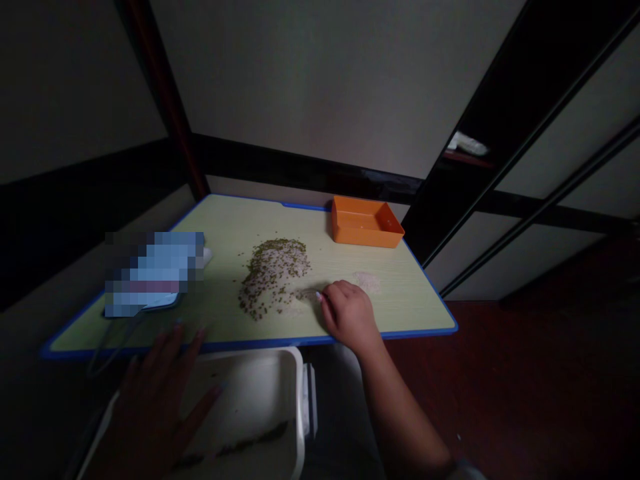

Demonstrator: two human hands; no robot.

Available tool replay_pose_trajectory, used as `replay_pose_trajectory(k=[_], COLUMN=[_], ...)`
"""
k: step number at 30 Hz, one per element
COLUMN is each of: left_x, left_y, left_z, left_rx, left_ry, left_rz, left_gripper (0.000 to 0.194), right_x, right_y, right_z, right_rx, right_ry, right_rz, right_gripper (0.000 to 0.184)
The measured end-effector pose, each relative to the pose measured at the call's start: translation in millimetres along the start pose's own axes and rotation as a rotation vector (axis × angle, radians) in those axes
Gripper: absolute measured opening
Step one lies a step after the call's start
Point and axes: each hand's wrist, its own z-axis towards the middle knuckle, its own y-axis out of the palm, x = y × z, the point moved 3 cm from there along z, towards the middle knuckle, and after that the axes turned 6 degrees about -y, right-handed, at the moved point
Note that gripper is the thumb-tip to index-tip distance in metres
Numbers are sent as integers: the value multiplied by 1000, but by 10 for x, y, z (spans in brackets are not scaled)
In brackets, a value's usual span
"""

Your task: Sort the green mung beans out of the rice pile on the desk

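Observation:
My right hand (349,315) is closed in a pinch at the near right side of the heap. A small see-through, spoon-like tool (306,293) shows at its fingertips, low on the tabletop. The mixed heap (275,267) holds pale grains, with small green and dark brown beans scattered through it. Just right of the hand lies a small patch of pale grains (369,282). Fingers spread, my left hand (160,393) is over the white bin (299,413) below the table's front edge. It holds nothing that I can see.
An orange open box (367,233) stands at the table's back right. Left on the table (415,300) lies a blurred-out, phone-like device (160,273) with a cable. Dark streaks mark the bin's inside. A wall rises behind, and dark red floor (500,387) shows at right.

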Motion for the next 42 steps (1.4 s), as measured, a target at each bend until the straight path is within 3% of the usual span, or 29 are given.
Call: replay_pose_trajectory(k=[4,10,19,42], left_x=[5,-69,-18,45], left_y=[1,22,2,-34], left_z=[1,-18,17,16], left_rx=[-2,-97,-59,-32], left_ry=[-11,-7,12,20], left_rz=[-23,-2,22,11], left_gripper=[73,80,77,74], right_x=[16,50,47,38], right_y=[24,37,17,-14], right_z=[9,20,16,11], right_rx=[-20,-24,-69,-57], right_ry=[7,6,-42,-39], right_rz=[12,86,198,178], right_gripper=[17,21,25,27])
